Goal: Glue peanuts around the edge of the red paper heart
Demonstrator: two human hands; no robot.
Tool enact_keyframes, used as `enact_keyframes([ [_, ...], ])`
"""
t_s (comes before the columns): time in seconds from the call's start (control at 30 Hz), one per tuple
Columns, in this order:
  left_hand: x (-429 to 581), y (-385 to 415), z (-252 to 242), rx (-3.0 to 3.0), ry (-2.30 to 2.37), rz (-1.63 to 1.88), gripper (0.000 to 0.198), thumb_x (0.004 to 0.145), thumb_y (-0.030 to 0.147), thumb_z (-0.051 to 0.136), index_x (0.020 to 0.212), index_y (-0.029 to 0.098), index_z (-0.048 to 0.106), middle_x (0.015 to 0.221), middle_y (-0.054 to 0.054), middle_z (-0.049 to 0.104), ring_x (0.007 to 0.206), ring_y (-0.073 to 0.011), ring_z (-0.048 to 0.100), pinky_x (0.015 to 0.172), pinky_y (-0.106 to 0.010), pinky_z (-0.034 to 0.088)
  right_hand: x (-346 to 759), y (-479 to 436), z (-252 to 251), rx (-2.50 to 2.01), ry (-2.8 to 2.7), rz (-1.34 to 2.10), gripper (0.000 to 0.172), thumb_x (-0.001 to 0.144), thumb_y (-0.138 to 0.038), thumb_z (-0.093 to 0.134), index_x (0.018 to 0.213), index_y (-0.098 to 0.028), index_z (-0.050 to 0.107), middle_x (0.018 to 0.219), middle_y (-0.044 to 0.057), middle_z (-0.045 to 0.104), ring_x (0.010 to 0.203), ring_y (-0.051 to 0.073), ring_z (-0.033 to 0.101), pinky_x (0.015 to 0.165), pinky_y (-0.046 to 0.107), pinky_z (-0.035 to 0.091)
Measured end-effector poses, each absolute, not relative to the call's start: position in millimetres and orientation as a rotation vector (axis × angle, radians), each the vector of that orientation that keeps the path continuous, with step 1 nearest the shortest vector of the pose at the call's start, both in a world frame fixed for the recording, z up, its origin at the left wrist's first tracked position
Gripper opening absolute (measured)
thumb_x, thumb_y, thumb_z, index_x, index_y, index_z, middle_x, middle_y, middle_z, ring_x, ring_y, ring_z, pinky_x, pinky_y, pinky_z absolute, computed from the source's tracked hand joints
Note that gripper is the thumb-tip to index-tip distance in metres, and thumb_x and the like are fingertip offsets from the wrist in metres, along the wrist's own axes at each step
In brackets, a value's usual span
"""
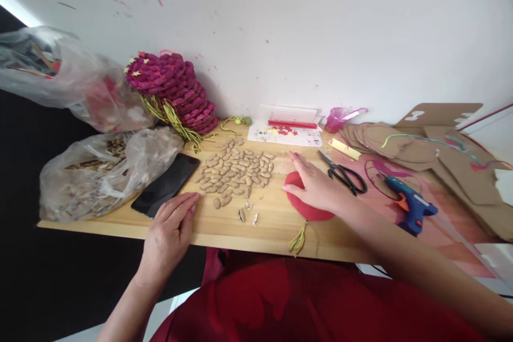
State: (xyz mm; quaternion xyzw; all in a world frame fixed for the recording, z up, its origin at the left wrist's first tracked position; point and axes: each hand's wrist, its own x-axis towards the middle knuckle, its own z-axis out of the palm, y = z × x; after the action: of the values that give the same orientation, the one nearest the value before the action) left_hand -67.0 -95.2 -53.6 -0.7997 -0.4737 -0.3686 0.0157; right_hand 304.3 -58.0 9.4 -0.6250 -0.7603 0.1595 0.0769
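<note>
My left hand (170, 227) lies flat on the wooden table (224, 227), fingers stretched out beside a black phone (166, 184). My right hand (315, 187) rests palm down, fingers extended, on a red paper disc (316, 212). Between the hands lies a spread of several pale nut shells (234, 168), with three loose shells (246, 212) nearer the front edge. Neither hand holds anything.
Black scissors (347, 175) and a blue glue gun (411, 206) lie right of the disc. A magenta shell-covered craft (176, 91) stands at the back left. Plastic bags (100, 171) sit left; cardboard cutouts (441, 144) right; a pink cup (334, 119) and sticker sheet (286, 133) by the wall.
</note>
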Motion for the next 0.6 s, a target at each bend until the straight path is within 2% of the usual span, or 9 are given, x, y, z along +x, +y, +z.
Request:
enact_keyframes([
  [0.27, -64.7, -95.3, -52.3, -2.48, -1.474, -1.147, 0.031, 0.099, 0.014, 0.056, 0.127, 0.021, 0.067, 0.123, -0.011, 0.072, 0.113, -0.0268, 0.068, 0.102, -0.046, 0.053, 317.0, -54.6, 26.2, -1.903, -2.338, 0.487, 0.089, 0.093, -0.049, 0.053, 0.165, -0.005, 0.023, 0.167, 0.019, 0.026, 0.153, 0.037, 0.032, 0.124, 0.054, 0.033],
  [0.43, -65.3, -95.9, -50.2, -2.494, -1.474, -1.129, 0.029, 0.1, 0.016, 0.055, 0.126, 0.02, 0.068, 0.122, -0.012, 0.072, 0.112, -0.0275, 0.068, 0.101, -0.047, 0.053, 289.3, -17.4, 20.3, -1.87, -2.369, 0.488, 0.08, 0.1, -0.052, 0.04, 0.164, -0.007, 0.026, 0.169, 0.018, 0.025, 0.156, 0.034, 0.023, 0.126, 0.052, 0.028],
  [0.6, -64.5, -100.9, -46.1, -2.528, -1.481, -1.104, 0.027, 0.101, 0.015, 0.054, 0.123, 0.019, 0.069, 0.121, -0.011, 0.073, 0.111, -0.0255, 0.068, 0.101, -0.045, 0.053, 277.9, -11.2, 7.8, -1.92, -2.368, 0.494, 0.079, 0.102, -0.052, 0.032, 0.161, 0.001, 0.031, 0.168, 0.023, 0.024, 0.157, 0.036, 0.017, 0.128, 0.054, 0.02],
])
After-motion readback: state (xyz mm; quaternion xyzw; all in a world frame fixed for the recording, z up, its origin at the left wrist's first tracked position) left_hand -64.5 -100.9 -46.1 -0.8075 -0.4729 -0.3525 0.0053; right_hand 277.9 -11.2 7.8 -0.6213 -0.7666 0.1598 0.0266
